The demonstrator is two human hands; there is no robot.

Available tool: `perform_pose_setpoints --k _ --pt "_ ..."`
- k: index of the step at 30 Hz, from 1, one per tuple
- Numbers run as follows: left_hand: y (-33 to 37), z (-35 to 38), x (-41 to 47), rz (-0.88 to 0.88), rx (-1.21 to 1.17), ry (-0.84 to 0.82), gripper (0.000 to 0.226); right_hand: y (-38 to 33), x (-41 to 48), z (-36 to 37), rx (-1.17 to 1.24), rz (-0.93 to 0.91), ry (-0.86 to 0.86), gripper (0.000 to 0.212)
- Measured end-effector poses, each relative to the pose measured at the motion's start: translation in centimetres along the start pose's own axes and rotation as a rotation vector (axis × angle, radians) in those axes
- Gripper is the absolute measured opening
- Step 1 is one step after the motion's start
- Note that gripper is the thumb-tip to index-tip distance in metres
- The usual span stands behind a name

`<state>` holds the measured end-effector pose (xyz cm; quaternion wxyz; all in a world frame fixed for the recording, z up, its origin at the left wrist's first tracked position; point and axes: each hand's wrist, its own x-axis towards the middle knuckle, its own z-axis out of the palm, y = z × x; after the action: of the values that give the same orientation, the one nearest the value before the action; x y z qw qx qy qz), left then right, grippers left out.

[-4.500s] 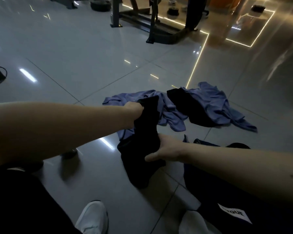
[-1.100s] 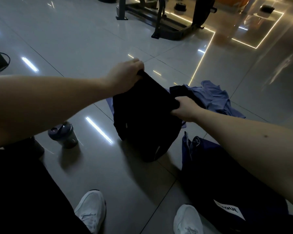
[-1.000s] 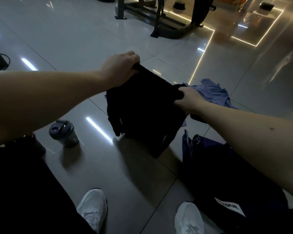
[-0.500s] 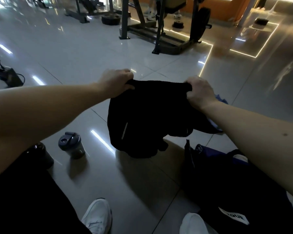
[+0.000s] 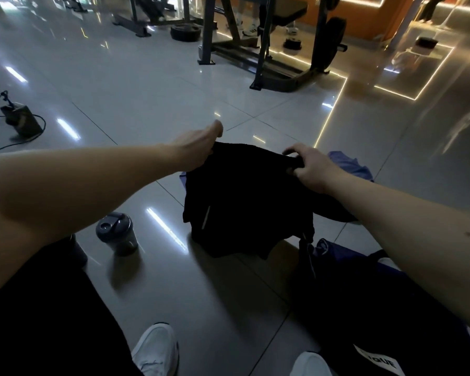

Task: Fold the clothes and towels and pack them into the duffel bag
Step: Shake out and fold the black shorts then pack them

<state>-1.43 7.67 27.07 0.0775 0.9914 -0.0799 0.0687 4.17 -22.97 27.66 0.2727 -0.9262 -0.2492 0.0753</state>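
A black garment (image 5: 244, 202) hangs in the air in front of me, held up by its top edge. My left hand (image 5: 198, 147) grips the top left corner, thumb raised. At the top right corner my right hand (image 5: 307, 165) pinches the cloth with curled fingers. The garment's lower hem reaches the tiled floor. Behind it lies a crumpled blue-purple garment (image 5: 347, 165), mostly hidden. The dark navy duffel bag (image 5: 369, 302) sits open on the floor at the lower right, with a white label near its front end.
A grey shaker bottle (image 5: 118, 234) stands on the floor left of the garment. A small dark device with a cable (image 5: 19, 120) lies at the far left. A weight bench frame (image 5: 269, 58) stands ahead. My white shoes (image 5: 155, 351) are at the bottom.
Both hands have lifted the black garment from the pile and spread it wide by its top edge. In the last half second my right hand shifted its hold along the edge.
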Motion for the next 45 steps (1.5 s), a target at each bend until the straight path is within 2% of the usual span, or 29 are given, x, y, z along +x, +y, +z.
perform_pose_setpoints --k 2,6,10,14,20,26,28,34,37,40,42,44,45 --pt "-0.6 -0.3 -0.1 0.081 -0.032 0.0 0.037 0.5 0.0 0.0 0.039 -0.021 0.018 0.043" --pt "-1.4 -0.7 -0.4 0.248 0.018 -0.043 0.026 1.0 -0.5 -0.1 0.04 -0.105 0.098 0.04" --pt "-1.7 -0.9 -0.5 0.309 0.003 0.017 0.017 0.7 -0.8 -0.3 0.013 -0.236 0.195 0.034" --pt "-1.5 -1.5 -0.3 0.203 -0.037 0.141 0.015 -0.1 -0.5 -1.0 -0.009 -0.24 0.275 0.03" --pt "-1.1 -2.1 0.4 0.037 -0.128 0.224 0.015 -0.2 -0.2 -1.1 -0.052 -0.227 0.258 0.022" --pt "-1.1 -5.2 2.0 -0.066 -0.343 0.41 0.015 -1.8 0.7 -2.7 -0.007 -0.357 0.461 0.018" --pt "-1.0 -6.0 2.3 -0.098 -0.318 0.37 0.017 -2.3 1.1 -3.5 -0.02 -0.365 0.469 0.019" --pt "-1.0 -5.1 1.4 -0.001 -0.073 0.163 0.01 -2.1 1.4 -2.0 -0.314 -0.195 0.175 0.023" --pt "-0.6 -4.8 1.4 0.001 -0.04 0.089 0.012 -2.4 1.3 -1.7 -0.417 -0.125 0.173 0.026" --pt "-0.7 -4.6 1.6 -0.077 -0.144 -0.015 0.027 -2.5 1.4 -2.0 -0.316 -0.069 0.164 0.033" --pt "-0.7 -4.3 1.6 -0.125 -0.255 -0.15 0.049 -2.5 1.3 -1.6 -0.249 -0.062 0.1 0.037" --pt "-0.4 -3.9 1.5 -0.154 -0.267 -0.273 0.065 -2.4 1.0 -0.9 -0.304 -0.083 0.028 0.037" --pt "-0.2 -3.7 1.4 -0.153 -0.224 -0.329 0.066 -2.4 0.8 -0.6 -0.335 -0.091 -0.007 0.035"
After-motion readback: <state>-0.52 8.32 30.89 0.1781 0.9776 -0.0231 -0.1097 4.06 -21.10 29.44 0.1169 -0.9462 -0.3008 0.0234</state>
